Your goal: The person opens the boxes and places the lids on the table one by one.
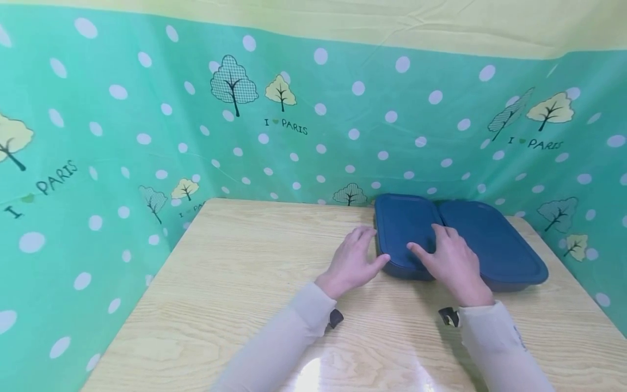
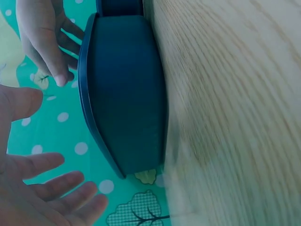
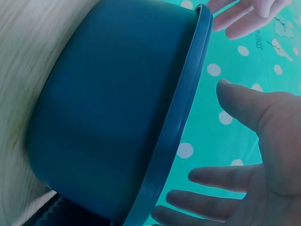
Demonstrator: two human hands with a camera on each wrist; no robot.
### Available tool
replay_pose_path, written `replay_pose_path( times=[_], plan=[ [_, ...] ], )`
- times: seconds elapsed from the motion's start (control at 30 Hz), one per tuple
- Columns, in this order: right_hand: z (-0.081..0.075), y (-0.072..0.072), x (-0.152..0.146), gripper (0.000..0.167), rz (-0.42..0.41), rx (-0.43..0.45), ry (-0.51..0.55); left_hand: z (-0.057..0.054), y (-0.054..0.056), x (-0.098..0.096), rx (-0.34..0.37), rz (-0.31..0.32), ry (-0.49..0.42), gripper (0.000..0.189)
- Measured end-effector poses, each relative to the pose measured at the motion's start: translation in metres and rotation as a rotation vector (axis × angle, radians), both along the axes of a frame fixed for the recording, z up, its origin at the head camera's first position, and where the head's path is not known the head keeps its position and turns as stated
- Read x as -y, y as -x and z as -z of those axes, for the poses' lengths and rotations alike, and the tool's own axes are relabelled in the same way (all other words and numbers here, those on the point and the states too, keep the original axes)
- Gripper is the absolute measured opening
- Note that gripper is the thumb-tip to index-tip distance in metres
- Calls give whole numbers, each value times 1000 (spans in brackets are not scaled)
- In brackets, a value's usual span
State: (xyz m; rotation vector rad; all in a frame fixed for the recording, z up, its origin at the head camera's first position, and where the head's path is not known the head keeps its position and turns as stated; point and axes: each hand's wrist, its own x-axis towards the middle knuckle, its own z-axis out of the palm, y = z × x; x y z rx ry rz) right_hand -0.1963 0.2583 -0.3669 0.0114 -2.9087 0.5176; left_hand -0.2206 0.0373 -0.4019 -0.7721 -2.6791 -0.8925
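Two dark blue lidded boxes stand side by side at the back right of the wooden table. The left box is the narrower one; the right box is wider. My left hand is beside the left box's left edge, its fingers spread and nearly straight. Over the right side of that box hovers my right hand, thumb out and fingers loosely extended. In the left wrist view, a gap shows between the left hand and the box. The right wrist view shows the right hand apart from the lid rim.
A green curtain with white dots and printed trees hangs behind the table and along its sides. The boxes stand close to the table's back edge. Bare wood extends left of the boxes and in front of them.
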Motion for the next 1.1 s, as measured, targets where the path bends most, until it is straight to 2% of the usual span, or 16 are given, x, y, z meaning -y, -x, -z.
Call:
replay_pose_path(
  times=[0.23,0.73,1.1],
  plan=[
    [-1,0,-2,98,8,26,0,2,2,-7,23,-18,-9,61],
    [5,3,-3,97,20,80,1,6,4,-15,131,-57,-16,62],
    [6,4,-5,95,26,104,-3,6,2,-23,148,-70,-28,61]
  ],
)
